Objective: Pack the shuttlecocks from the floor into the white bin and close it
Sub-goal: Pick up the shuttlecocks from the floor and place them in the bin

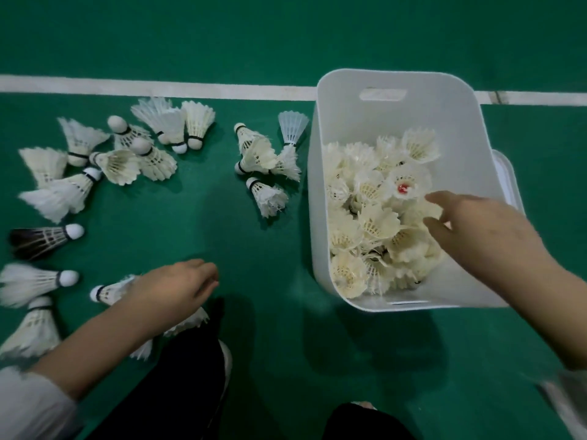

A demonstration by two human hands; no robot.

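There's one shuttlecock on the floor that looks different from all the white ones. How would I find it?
Start at the white bin and go straight across the green floor to the far left edge. There, above the left hand, lies the dark shuttlecock. Its feathers are black and its cork tip white, while its neighbours have white feathers.

- The white bin [374, 122] stands open at the right of the frame, roughly half full of cream feather shuttlecocks [378, 223]; one shows a red cork [403, 188].
- Loose shuttlecocks [127, 154] lie scattered on the green floor [254, 42] at left and centre.
- One dark-feathered shuttlecock [41, 241] lies at the left edge.
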